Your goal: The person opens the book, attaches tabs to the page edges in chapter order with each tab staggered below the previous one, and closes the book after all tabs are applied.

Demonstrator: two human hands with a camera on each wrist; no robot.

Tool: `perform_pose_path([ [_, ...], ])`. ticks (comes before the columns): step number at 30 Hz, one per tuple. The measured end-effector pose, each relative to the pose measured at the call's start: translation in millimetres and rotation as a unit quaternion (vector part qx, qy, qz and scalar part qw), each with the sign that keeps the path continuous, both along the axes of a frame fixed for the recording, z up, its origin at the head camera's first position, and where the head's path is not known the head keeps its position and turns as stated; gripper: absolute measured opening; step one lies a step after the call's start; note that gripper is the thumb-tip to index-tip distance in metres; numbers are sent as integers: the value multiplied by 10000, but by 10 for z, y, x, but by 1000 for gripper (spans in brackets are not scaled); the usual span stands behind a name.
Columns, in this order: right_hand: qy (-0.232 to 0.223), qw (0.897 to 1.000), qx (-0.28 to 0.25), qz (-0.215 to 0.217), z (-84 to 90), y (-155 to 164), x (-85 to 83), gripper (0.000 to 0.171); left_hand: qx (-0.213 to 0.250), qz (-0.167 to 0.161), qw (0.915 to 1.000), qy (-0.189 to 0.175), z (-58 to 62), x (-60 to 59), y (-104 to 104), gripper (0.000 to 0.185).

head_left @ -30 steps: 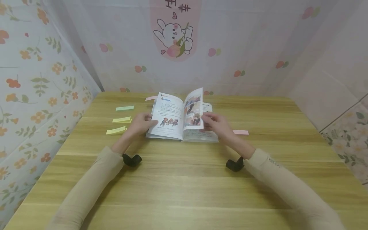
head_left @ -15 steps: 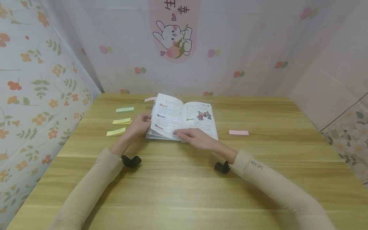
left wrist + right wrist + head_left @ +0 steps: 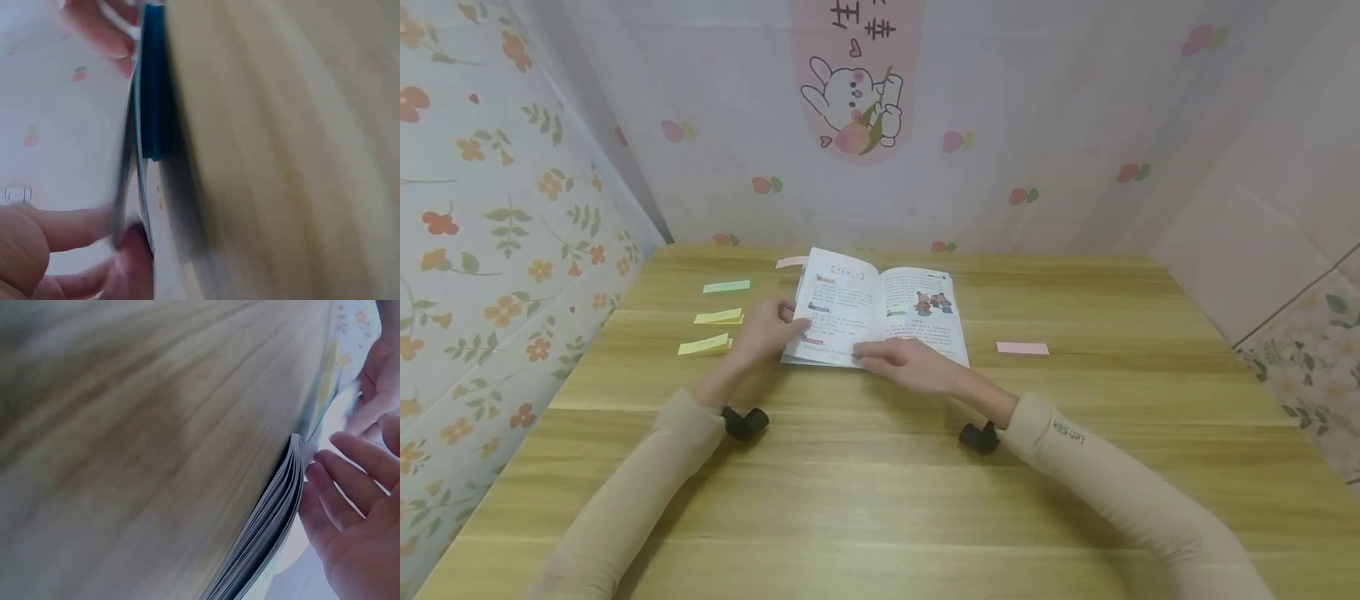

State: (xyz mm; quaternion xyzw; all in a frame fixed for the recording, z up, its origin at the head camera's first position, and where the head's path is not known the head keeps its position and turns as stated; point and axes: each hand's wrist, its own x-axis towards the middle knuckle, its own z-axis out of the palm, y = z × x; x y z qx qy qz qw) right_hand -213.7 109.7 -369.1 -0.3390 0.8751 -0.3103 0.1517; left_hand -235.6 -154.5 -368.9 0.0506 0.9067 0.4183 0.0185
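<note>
Book: open, toward table's far edge, spine running away from you. Your left hand pinches its left edge; right hand, fingers straight, presses its near edge.

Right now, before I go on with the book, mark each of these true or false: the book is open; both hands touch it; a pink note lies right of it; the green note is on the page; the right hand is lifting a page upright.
1. The book lies open on the table. True.
2. The left hand and right hand both touch it. True.
3. A pink sticky note lies right of the book. True.
4. The green sticky note is on the page. False: it lies on the table, left of the book.
5. The right hand lifts a page upright. False: its fingers rest flat on the pages.
</note>
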Motion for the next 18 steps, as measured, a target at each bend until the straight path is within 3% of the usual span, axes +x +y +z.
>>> perform_pose_path([
  [3,36,10000,45,25,1,-7,-13,42,-937,-251,9950,239,-1,6,71,51],
  [7,105,9999,47,71,8,-9,-42,40,-1985,-1062,9732,481,-30,3,176,67],
  [11,215,9997,63,132,32,-9,-86,39,-2389,-1696,9558,232,-50,23,216,69],
  [14,353,9991,209,46,57,4,-167,39,-2579,-1871,9477,-164,-32,41,222,71],
  [18,641,9965,496,-187,71,10,-354,39,-2710,-1959,9417,-370,0,43,234,73],
])
